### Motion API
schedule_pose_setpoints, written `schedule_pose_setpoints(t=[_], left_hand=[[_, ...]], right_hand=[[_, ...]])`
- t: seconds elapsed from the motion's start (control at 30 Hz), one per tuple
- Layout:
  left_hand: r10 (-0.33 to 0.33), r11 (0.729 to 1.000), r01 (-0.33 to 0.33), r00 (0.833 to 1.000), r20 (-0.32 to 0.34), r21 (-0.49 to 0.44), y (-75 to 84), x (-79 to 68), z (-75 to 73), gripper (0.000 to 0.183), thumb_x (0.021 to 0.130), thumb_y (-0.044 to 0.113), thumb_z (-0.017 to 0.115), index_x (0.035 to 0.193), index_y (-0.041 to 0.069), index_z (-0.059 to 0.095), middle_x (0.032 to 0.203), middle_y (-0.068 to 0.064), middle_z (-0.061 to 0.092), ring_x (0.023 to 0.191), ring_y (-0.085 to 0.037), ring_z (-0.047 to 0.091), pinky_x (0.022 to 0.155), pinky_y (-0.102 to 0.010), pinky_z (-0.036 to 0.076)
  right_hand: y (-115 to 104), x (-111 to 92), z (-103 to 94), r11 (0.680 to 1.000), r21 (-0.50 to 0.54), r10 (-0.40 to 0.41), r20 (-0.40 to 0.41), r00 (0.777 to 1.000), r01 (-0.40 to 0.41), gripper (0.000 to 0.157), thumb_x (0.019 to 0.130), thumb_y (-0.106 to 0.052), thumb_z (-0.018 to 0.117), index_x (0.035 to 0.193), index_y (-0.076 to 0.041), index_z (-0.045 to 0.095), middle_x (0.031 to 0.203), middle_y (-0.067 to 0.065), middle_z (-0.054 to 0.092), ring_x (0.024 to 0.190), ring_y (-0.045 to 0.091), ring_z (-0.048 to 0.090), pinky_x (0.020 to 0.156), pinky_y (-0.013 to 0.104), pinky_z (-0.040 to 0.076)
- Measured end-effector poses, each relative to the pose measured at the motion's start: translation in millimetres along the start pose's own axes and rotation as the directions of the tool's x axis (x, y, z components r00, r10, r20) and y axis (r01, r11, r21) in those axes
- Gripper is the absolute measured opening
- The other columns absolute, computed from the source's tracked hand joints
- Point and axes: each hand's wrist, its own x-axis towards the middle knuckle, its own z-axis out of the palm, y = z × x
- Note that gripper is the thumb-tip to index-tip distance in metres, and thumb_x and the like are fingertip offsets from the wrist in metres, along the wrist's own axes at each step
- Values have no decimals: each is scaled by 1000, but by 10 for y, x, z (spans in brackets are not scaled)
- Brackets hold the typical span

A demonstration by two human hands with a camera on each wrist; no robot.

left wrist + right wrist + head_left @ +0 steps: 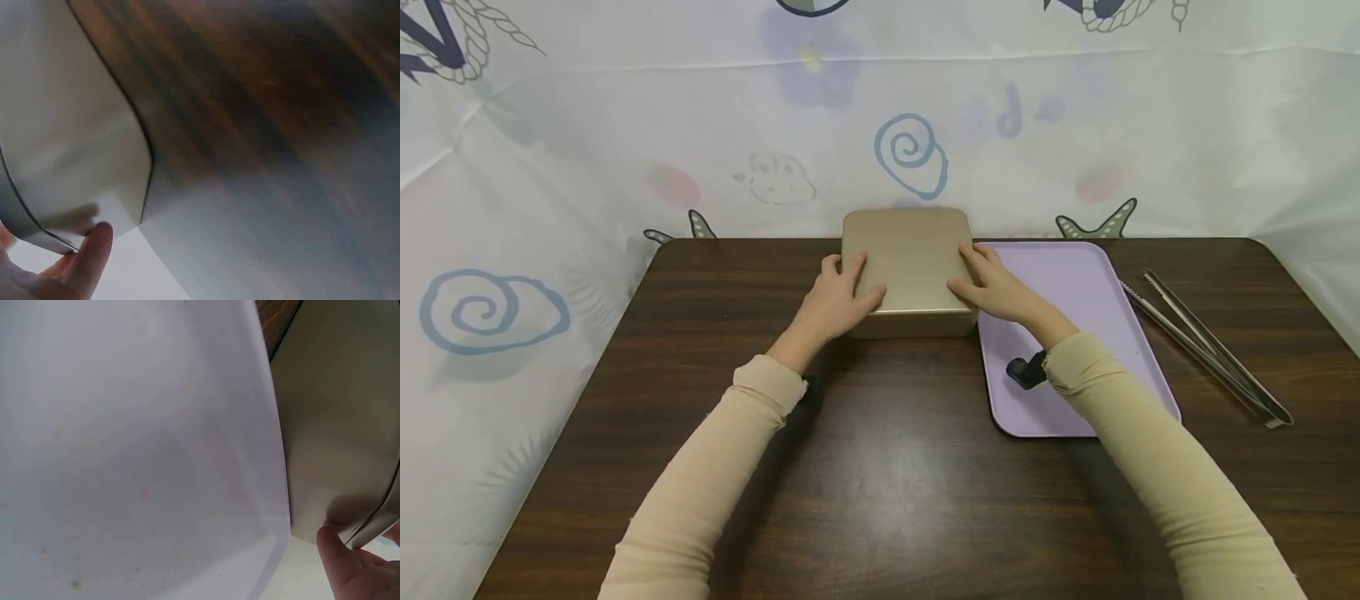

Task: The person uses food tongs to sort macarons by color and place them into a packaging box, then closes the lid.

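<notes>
A beige lidded box (910, 258) with rounded corners and a slight sheen stands at the far middle of the table, its lid on. My left hand (837, 298) holds its left side, with thumb and index finger over the lid. From the right side my right hand (1000, 287) grips it in the same way. In the left wrist view, one finger (92, 259) lies against the box's side wall (75, 125), below the lid seam. The right wrist view likewise has a finger (337, 559) on the side wall (337, 437). The inside is hidden.
A lilac tray (1075, 283) lies right against the box, under my right forearm, with small specks on its surface. Farther right are metal tongs (1213, 354), their arms apart. A printed white cloth (850, 125) hangs behind the dark wooden table (880, 467).
</notes>
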Motion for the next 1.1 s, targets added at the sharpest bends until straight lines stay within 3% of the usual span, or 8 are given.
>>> schedule_pose_setpoints(t=[0.13, 0.23, 0.47, 0.83, 1.1], left_hand=[[-6, 1000, 7, 1000, -15, 25, 7, 46, 0, 72, 96, 51, 40, 155, 18, 16, 158, -21, 3, 136, -48, 32, 99, -62, 46], [-5, 996, 5, 1000, 1, 93, 8, 74, -3, 71, 97, 52, 35, 155, 19, 14, 161, -16, -3, 137, -49, 30, 99, -63, 46], [-8, 960, 6, 1000, 7, 281, 13, 128, -25, 70, 96, 57, 28, 155, 23, 14, 162, -11, 6, 139, -45, 27, 113, -60, 32], [-11, 963, 4, 1000, 25, 269, -29, 142, -9, 70, 96, 60, 25, 155, 26, 11, 163, -8, 1, 138, -46, 28, 114, -60, 29], [-9, 969, 2, 1000, 29, 247, -6, 114, -4, 69, 97, 59, 26, 156, 26, 10, 163, -8, -1, 136, -46, 32, 116, -60, 27]], right_hand=[[-14, 25, 11, 999, -30, 11, -17, 1000, -12, 75, 100, -32, 48, 154, -1, 6, 158, 26, -5, 147, 42, 1, 123, 58, 10], [-30, 46, 16, 999, -41, 18, -13, 1000, -19, 76, 99, -33, 48, 154, -1, 5, 159, 25, -8, 148, 42, -2, 123, 58, 9], [-32, 90, 19, 989, -144, 40, -13, 999, -42, 77, 99, -39, 46, 154, -3, 5, 159, 25, -5, 146, 48, 5, 122, 60, 14], [-41, 99, 30, 968, -244, 66, 17, 998, -60, 75, 100, -44, 37, 154, -5, 2, 159, 24, -6, 140, 57, 11, 118, 65, 17], [-8, 126, 62, 963, -265, 73, 41, 996, -59, 75, 102, -46, 30, 154, -5, -4, 159, 24, -12, 141, 55, 11, 120, 62, 18]])
